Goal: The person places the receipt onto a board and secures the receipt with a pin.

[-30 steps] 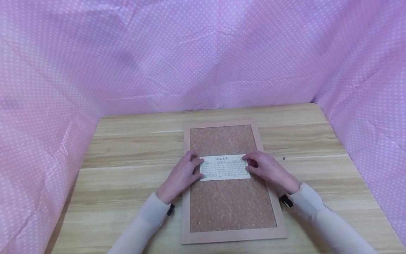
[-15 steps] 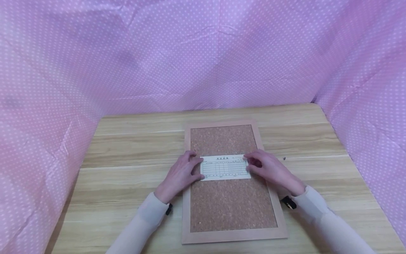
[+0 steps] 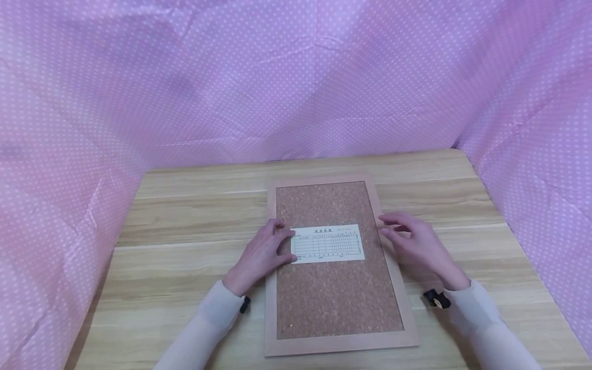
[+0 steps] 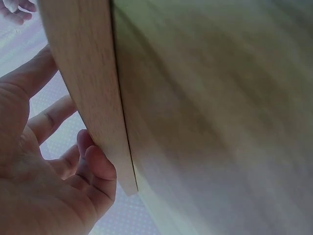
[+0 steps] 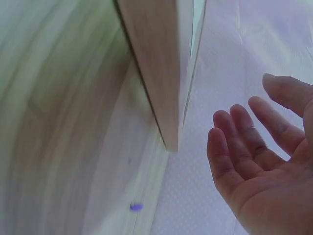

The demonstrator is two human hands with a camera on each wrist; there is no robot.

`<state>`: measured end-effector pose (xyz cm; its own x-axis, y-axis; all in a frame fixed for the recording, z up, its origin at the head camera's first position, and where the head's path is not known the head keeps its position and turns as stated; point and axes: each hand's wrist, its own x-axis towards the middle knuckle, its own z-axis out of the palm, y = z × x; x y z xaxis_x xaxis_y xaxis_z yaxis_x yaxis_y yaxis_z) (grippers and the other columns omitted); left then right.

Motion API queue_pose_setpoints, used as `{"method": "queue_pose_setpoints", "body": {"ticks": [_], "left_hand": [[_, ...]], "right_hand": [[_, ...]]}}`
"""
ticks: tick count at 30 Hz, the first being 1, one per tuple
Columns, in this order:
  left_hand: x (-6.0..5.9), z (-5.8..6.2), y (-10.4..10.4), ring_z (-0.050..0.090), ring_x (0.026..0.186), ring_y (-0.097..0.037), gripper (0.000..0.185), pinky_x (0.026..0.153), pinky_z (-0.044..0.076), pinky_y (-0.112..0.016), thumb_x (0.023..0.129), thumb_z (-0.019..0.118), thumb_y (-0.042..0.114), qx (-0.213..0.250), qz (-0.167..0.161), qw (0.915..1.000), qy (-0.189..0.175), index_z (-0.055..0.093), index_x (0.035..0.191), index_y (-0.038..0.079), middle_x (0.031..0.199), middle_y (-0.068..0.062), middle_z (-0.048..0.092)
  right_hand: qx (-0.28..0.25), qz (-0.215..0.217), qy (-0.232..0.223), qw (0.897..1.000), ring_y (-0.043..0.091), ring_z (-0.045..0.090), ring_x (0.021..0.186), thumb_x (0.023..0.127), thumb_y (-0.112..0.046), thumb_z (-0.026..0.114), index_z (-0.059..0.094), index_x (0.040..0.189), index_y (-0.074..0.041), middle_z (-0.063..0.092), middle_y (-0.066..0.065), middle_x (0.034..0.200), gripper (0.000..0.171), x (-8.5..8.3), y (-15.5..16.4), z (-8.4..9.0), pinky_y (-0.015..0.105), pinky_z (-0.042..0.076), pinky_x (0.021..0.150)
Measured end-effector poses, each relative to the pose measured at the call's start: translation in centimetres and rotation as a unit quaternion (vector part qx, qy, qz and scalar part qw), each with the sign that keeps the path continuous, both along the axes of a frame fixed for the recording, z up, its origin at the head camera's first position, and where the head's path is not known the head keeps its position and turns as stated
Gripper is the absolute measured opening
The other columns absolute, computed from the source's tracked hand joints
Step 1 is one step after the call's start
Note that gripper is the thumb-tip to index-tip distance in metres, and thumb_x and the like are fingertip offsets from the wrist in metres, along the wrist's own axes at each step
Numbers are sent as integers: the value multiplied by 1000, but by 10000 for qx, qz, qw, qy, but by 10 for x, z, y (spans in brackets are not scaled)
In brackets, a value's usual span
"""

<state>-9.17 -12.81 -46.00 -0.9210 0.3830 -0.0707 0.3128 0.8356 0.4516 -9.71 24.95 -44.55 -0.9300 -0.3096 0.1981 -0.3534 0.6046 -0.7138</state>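
A white printed receipt slip [image 3: 327,244] lies flat across the middle of a wood-framed cork board [image 3: 339,303]. At the slip's left end, my left hand [image 3: 260,253] rests its thumb and index finger on the paper. The left wrist view shows that hand's palm [image 4: 44,171] beside the board's wooden edge [image 4: 88,83], with the lower fingers bent close to it. My right hand [image 3: 418,241] is apart from the slip, above the board's right frame, its thumb and fingers spread. In the right wrist view that hand [image 5: 264,171] holds nothing.
The board lies on a light wood table [image 3: 194,231]. Pink dotted cloth [image 3: 296,77] hangs along the back and both sides. A small purple spot [image 5: 136,207] shows on the table in the right wrist view. Black straps [image 3: 437,299] sit at both wrists.
My right hand has let go of the slip's right end and moved right, over the frame. My left hand stays at the left end, and the slip has hardly moved.
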Motion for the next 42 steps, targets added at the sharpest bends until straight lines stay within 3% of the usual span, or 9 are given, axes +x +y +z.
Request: {"method": "queue_pose_setpoints", "body": {"ticks": [3, 8, 11, 24, 30, 34, 42], "left_hand": [[-1, -1, -1, 53, 120, -33, 65, 92, 50, -47, 81, 90, 34, -17, 29, 10000, -50, 67, 137, 9, 142, -16, 49], [-1, -1, -2, 54, 119, -34, 64, 93, 50, -48, 80, 91, 34, 29, 47, 10000, 4, 68, 135, 9, 141, -16, 49], [-1, 0, -2, 54, 118, -34, 64, 94, 49, -48, 80, 91, 33, 58, 46, 10000, 17, 68, 134, 8, 141, -17, 50], [-1, -1, -2, 54, 114, -33, 64, 94, 48, -45, 80, 91, 31, 172, -62, 9998, 76, 68, 134, 6, 138, -16, 51], [0, 0, -3, 54, 114, -33, 63, 94, 48, -45, 80, 91, 30, 199, -63, 9998, 80, 68, 134, 5, 137, -17, 51], [0, 1, -2, 54, 114, -32, 63, 94, 48, -45, 80, 91, 30, 204, -67, 9997, 89, 68, 134, 5, 137, -17, 51], [-1, -1, -2, 53, 114, -32, 63, 94, 48, -46, 81, 90, 30, 174, -78, 9998, 30, 67, 135, 6, 138, -17, 50]], "right_hand": [[-117, -103, 141, 9998, 22, 69, 103, 96, -3, 72, 68, 128, 0, 72, 16, 119, 33, 1, 10, 3, 27, 55, 88], [-240, -398, 133, 9988, -4, 61, 107, 96, -1, 70, 69, 127, 0, 71, 18, 120, 31, 1, 26, 6, 12, 48, 91], [-248, -557, 115, 9981, -13, 57, 105, 97, -2, 69, 70, 127, 1, 71, 19, 120, 29, 0, 35, 6, 8, 45, 90], [82, -609, -119, 9980, -18, 54, 96, 98, -3, 68, 71, 124, 1, 70, 22, 122, 26, -7, 62, 0, 4, 43, 83], [236, -396, -124, 9989, -11, 58, 94, 95, 2, 71, 72, 120, 2, 70, 23, 118, 26, -11, 72, -6, 6, 45, 81], [410, -343, -361, 9979, -7, 60, 94, 96, -2, 70, 71, 120, 2, 71, 22, 117, 25, -11, 77, -7, 8, 47, 80], [688, -294, -999, 9922, 34, 69, 104, 100, -11, 68, 70, 124, -1, 71, 21, 120, 26, -16, 84, -8, 10, 46, 83]]}}
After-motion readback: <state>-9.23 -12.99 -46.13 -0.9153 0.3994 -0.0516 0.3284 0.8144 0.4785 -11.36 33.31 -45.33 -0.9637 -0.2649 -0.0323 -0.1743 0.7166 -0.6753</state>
